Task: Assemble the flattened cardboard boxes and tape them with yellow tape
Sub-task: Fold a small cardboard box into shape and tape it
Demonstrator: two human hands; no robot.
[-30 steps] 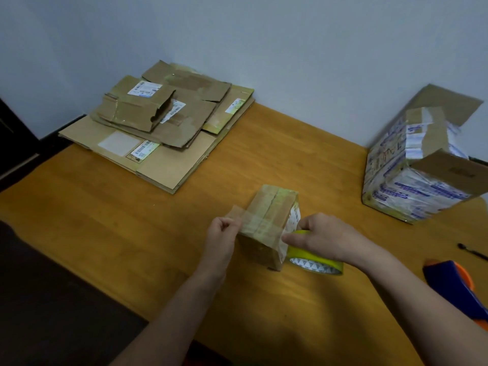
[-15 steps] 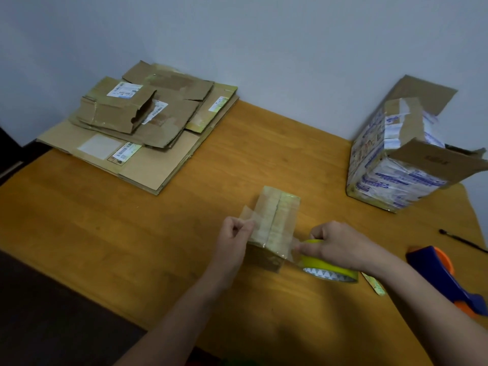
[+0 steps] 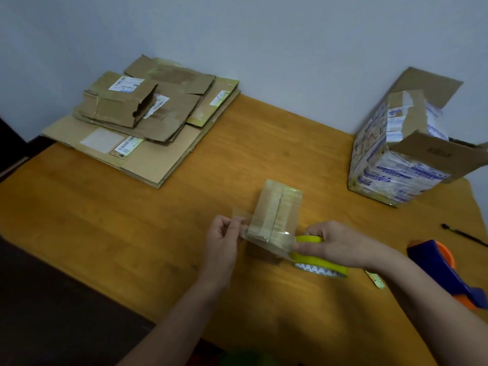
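Note:
A small assembled cardboard box (image 3: 277, 210) stands in the middle of the wooden table (image 3: 132, 220), its top seam covered by tape. A strip of tape runs across the box's near end. My left hand (image 3: 224, 239) pinches the free end of that strip at the box's left side. My right hand (image 3: 330, 244) grips the yellow tape roll (image 3: 317, 262) at the box's right side, low over the table. A stack of flattened cardboard boxes (image 3: 142, 117) lies at the table's far left corner.
A larger printed box (image 3: 401, 154) with open flaps stands at the far right by the wall. A blue and orange tape dispenser (image 3: 446, 270) and a black pen (image 3: 464, 235) lie at the right edge. A small paper scrap (image 3: 375, 280) lies near my right wrist.
The roll in my right hand has moved right, away from the box, drawing the tape strip across the box's near end. My left hand kept its pinch on the tape's end.

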